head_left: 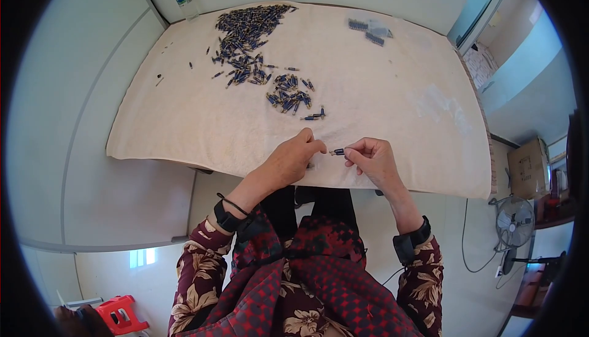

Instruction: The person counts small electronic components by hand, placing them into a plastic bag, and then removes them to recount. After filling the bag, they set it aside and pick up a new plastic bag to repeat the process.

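My right hand [373,158] pinches small dark blue cylindrical pieces with brass-coloured ends [338,151] between thumb and fingertips, just above the cloth near the table's front edge. The pieces point left, towards my left hand [296,158]. That hand is closed, its fingers curled and its index fingertip close to the pieces' ends. Something small and pale shows under its fingers, too hidden to name. A few similar blue pieces [314,116] lie beyond my hands. Behind them is a small cluster of blue pieces [288,94], then a large pile of blue pieces [248,27].
A cream cloth [392,110] covers the table. At the back left stands a plastic bottle [184,0]; at the back right lie dark rows of small parts [367,30] with clear plastic. A fan [514,221] and a cardboard box [527,168] are at right, a red stool [121,314] at lower left.
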Demonstrator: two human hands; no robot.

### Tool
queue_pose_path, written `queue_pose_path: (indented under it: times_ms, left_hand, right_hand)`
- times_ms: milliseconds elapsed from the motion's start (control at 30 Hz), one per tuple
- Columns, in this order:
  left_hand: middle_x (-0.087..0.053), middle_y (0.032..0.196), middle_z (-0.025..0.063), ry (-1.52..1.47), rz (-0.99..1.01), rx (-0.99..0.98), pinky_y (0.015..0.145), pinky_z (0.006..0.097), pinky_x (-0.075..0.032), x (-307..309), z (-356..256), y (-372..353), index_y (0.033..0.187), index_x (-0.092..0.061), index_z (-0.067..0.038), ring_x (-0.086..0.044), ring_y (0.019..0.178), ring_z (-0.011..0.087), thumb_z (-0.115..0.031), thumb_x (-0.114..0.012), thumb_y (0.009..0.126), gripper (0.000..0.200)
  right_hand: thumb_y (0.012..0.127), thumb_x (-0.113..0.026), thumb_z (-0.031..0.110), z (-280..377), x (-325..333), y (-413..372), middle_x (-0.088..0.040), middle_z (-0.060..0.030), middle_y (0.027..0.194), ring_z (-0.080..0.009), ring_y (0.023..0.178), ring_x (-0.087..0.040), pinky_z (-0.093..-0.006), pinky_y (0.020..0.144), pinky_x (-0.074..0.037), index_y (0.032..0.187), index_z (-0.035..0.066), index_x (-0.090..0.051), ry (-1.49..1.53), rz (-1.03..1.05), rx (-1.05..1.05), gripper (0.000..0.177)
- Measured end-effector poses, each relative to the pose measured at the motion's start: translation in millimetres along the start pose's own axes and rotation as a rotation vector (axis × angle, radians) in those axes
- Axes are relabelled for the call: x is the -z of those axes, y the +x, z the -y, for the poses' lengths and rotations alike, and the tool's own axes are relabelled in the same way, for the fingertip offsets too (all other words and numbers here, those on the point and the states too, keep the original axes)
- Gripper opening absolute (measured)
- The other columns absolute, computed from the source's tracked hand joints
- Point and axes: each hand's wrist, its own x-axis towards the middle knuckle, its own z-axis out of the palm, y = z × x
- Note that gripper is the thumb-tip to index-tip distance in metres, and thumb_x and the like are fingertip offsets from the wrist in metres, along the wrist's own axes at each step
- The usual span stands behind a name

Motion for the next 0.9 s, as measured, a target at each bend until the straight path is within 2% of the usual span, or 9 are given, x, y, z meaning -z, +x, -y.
queue_pose_path:
  times_ms: [233,400,500,733,900]
  left_hand:
    - [-0.057,0.088,0.0132,-0.075,-0.159,-0.103,0.068,0.0359,-0.049,-6.9,13.7,0.1,0.092,-0.06,-0.002,-0.061,0.08,0.032,0.005,-0.059,0.08,0.014]
    - [-0.059,0.084,0.0125,-0.132,-0.187,-0.119,0.065,0.0339,-0.049,-6.6,15.0,-2.9,0.089,-0.06,-0.001,-0.062,0.076,0.0305,0.004,-0.061,0.08,0.011]
    - [-0.057,0.081,0.0139,-0.171,-0.199,-0.079,0.065,0.0372,-0.048,-5.5,12.1,-4.3,0.083,-0.058,-0.001,-0.059,0.076,0.0342,0.003,-0.06,0.079,0.006]
    - [-0.055,0.083,0.0144,-0.178,-0.19,-0.086,0.064,0.0367,-0.048,-5.7,10.9,-6.5,0.085,-0.055,-0.001,-0.058,0.075,0.0342,0.005,-0.059,0.08,0.009]
    - [-0.055,0.085,0.0146,-0.171,-0.207,-0.129,0.064,0.0368,-0.047,-9.3,16.4,-6.4,0.087,-0.054,-0.001,-0.058,0.076,0.0344,0.006,-0.059,0.081,0.011]
  right_hand:
    - [0.087,-0.067,0.009,-7.7,-15.4,1.8,-0.068,-0.0071,0.076,-0.0088,0.064,-0.065,-0.0189,0.047,-0.046,0.085,-0.002,-0.065,0.053,0.004,-0.008,0.011]
    - [0.087,-0.067,0.009,-6.4,-24.0,5.1,-0.067,-0.0071,0.076,-0.0088,0.064,-0.065,-0.0191,0.046,-0.046,0.084,-0.003,-0.064,0.076,0.014,-0.017,0.012]
    - [0.087,-0.066,0.009,-7.5,-27.0,7.8,-0.067,-0.0072,0.075,-0.0087,0.064,-0.065,-0.0194,0.045,-0.046,0.084,-0.003,-0.064,0.066,0.022,-0.033,0.012]
    - [0.086,-0.066,0.008,-9.4,-36.4,14.3,-0.068,-0.0075,0.073,-0.0087,0.062,-0.064,-0.02,0.044,-0.045,0.084,-0.003,-0.064,0.03,0.034,-0.069,0.012]
    - [0.085,-0.067,0.008,-14.1,-42.3,18.0,-0.067,-0.0068,0.07,-0.0082,0.061,-0.063,-0.0216,0.05,-0.048,0.083,-0.005,-0.067,0.032,0.0,-0.007,0.013]
